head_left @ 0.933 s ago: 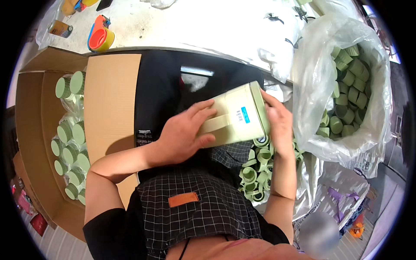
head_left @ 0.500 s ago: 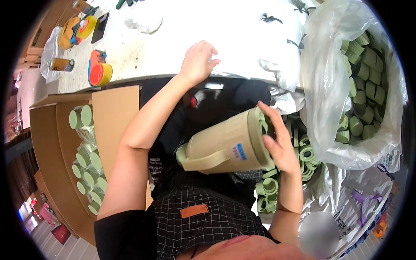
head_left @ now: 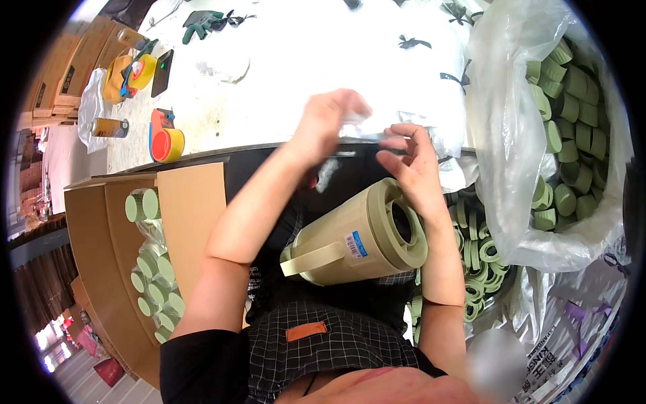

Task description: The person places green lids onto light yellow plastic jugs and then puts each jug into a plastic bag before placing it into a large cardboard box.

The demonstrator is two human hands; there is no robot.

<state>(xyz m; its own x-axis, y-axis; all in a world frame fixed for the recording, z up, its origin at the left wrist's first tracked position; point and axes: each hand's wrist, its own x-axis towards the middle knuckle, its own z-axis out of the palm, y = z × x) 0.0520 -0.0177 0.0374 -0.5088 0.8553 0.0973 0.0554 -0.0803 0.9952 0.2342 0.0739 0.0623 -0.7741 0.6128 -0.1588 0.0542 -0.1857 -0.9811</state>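
Both hands: left hand [head_left: 331, 120] and right hand [head_left: 412, 165] pinch clear plastic bag [head_left: 377, 131] | jug [head_left: 356, 236] on lap, unheld | I'd spread bag mouth wide over jug opening.

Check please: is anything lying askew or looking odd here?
The green jug lies tipped on its side across the lap, lidless mouth toward the right wrist, while neither the left hand nor the right hand grips it; both pinch a clear plastic bag.

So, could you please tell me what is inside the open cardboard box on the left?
The cardboard box holds green-lidded containers wrapped in clear plastic; anything beneath that top layer is hidden.
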